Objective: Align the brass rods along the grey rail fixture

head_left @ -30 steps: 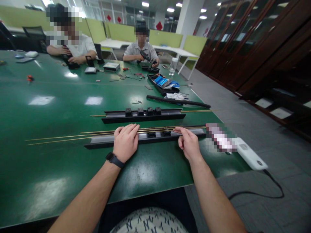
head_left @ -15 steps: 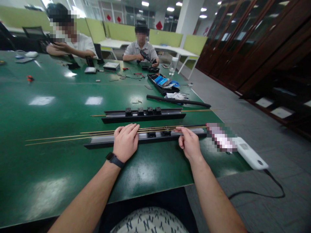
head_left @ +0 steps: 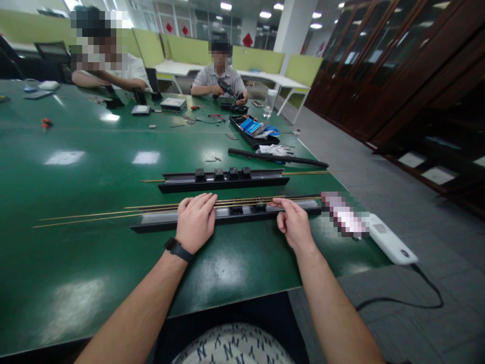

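Several thin brass-coloured rods run lengthwise over a black and silver channel on the table in front of me. My left hand, wearing a dark watch on its wrist, is laid across the rods with its fingers bent over them; the grip underneath is hidden. Toward the channel's right end, my right hand pinches a rod between thumb and forefinger, its other fingers curled. Small black blocks sit inside the channel between my hands. On the left, the rods stick out well past the channel's end.
Beyond lies a second channel with several black blocks and rods. Farther back are a black strip, white gloves and a black tray. A white device with a cable overhangs the right edge. Two people sit across the table.
The lowest rod has slid slightly left, and my right hand has shifted a little left with it. My left hand stays in place. The person at far left has raised their hands.
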A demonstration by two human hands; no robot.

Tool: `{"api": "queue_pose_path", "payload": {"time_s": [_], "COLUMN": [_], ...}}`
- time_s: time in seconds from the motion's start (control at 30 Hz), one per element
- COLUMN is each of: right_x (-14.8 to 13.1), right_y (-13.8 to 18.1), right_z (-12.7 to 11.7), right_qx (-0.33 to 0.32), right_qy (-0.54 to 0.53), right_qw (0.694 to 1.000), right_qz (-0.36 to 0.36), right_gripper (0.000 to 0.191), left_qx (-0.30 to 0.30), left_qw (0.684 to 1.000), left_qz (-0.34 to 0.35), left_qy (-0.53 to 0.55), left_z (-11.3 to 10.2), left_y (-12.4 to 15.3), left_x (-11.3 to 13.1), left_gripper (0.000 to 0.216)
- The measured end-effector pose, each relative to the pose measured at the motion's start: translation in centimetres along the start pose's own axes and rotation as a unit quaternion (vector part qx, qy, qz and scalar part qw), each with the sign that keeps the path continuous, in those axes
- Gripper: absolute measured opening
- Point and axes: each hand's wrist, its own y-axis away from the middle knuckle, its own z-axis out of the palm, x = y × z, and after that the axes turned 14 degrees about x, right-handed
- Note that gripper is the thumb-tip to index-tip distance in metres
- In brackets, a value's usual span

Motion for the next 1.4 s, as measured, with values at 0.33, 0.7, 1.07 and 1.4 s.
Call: {"api": "queue_pose_path", "payload": {"time_s": [0.33,0.7,1.07,1.4], "right_x": [0.24,0.02,-0.12,-0.05], "right_y": [0.31,0.03,-0.07,-0.60], "right_z": [0.18,0.02,0.19,-0.01], "right_qx": [-0.039,-0.015,0.026,0.081], "right_qy": [0.013,-0.003,-0.011,-0.018], "right_qw": [0.999,1.000,1.000,0.996], "right_qz": [0.002,0.008,-0.010,-0.018], "right_gripper": [0.043,0.042,0.042,0.043], "left_qx": [-0.008,-0.008,-0.017,-0.013], "left_qw": [1.000,1.000,1.000,1.000], "left_qz": [-0.007,-0.007,-0.008,0.001], "left_qy": [0.003,0.004,0.010,0.008], "left_z": [-0.12,-0.19,-0.25,-0.14], "left_y": [-0.13,-0.15,-0.24,-0.18], "left_x": [0.16,0.20,0.22,0.09], "left_gripper": [0.037,0.037,0.039,0.038]}}
